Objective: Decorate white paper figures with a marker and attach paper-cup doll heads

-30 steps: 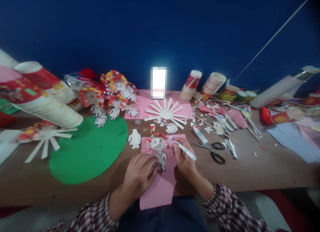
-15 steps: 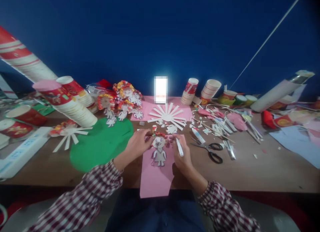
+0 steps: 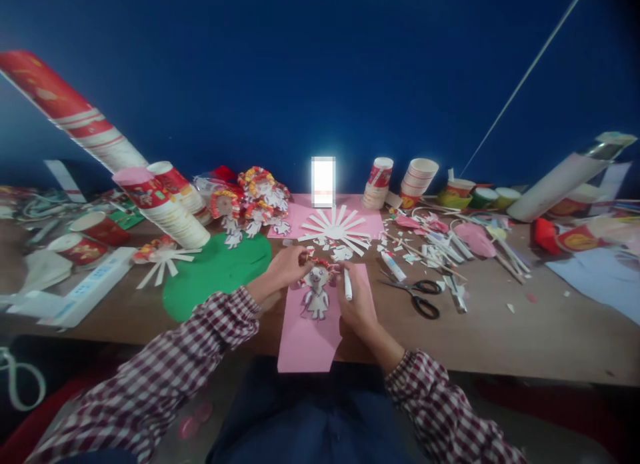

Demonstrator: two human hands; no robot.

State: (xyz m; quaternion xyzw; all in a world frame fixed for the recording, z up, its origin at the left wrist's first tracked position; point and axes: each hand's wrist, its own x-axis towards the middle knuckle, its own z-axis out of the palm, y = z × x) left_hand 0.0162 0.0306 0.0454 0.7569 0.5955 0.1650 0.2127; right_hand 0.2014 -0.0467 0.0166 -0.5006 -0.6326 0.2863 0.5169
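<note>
A small paper doll (image 3: 317,292) with a drawn face and a red-and-yellow curly rim lies on a pink sheet (image 3: 309,337) at the table's near edge. My left hand (image 3: 286,265) pinches the doll's head rim at its upper left. My right hand (image 3: 356,303) is closed round a white marker pen (image 3: 347,283), held beside the doll's right side with its tip near the head. Both sleeves are red-and-white checked.
Black scissors (image 3: 419,296) and a glue tube (image 3: 393,266) lie right of the sheet among paper scraps. A green paper disc (image 3: 215,272) lies to the left, with finished dolls (image 3: 255,201) and stacked paper cups (image 3: 165,207) behind. A bright phone (image 3: 323,181) stands against the blue wall.
My left hand has gone from pressing the doll's body to pinching its head rim. The marker has swung upright. The view has drifted left, showing more cups.
</note>
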